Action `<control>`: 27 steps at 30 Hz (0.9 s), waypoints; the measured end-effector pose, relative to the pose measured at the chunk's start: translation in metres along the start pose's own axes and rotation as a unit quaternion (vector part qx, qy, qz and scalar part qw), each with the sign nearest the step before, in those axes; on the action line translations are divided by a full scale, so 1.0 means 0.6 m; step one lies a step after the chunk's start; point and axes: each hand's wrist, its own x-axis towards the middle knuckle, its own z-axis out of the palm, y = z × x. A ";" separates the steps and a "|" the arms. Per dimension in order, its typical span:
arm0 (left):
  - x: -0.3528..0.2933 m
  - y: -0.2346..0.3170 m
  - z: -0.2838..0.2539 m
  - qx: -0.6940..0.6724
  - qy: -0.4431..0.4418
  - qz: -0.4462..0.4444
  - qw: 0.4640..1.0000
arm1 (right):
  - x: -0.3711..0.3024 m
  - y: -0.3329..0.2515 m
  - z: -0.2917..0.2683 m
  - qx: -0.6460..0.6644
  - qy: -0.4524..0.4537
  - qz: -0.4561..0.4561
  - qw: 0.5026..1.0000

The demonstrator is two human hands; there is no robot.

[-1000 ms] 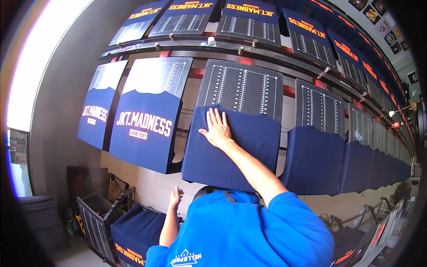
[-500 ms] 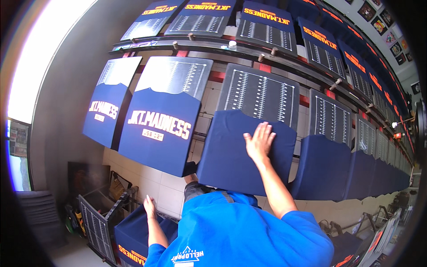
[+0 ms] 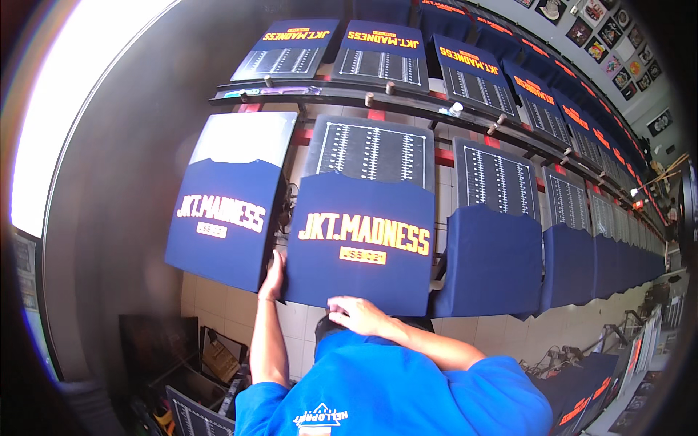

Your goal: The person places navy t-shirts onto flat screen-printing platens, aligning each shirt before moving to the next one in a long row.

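Navy shirts are stretched over dark platens marked with white scale lines. The nearest printed shirt [image 3: 349, 283] bears orange-yellow lettering and a small block below it. Beside its lower left edge is my left hand [image 3: 273, 276], upright, with its fingers stretched out and open in the gap between two shirts. My right hand [image 3: 356, 315] lies at its front edge, fingers pointing left and loosely apart; whether they touch the cloth is unclear. To the left sits another printed shirt [image 3: 218, 251]. A plain navy shirt [image 3: 494, 261] covers the platen to the right.
A black rail [image 3: 342, 98] with knobs runs behind the near row. Beyond it stand more printed shirts [image 3: 382, 36] on platens. A dark frame [image 3: 193, 407] and other gear stand at lower left. Pale floor tiles [image 3: 240, 309] show below the platens.
The view has shifted left along the row. My right hand has left the plain shirt and come to the printed shirt's front edge. My left hand has risen into the gap between two printed shirts.
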 end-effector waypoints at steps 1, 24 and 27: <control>-0.005 -0.040 -0.027 -0.063 -0.041 -0.089 0.993 | 0.012 -0.022 0.027 -0.002 -0.040 0.014 0.999; 0.030 0.239 0.086 0.266 0.147 0.488 0.818 | 0.026 -0.534 -0.515 0.347 0.355 -0.358 0.791; -0.005 0.449 0.033 0.167 0.267 0.573 0.757 | -0.141 -0.544 -0.607 0.339 0.293 -0.478 0.755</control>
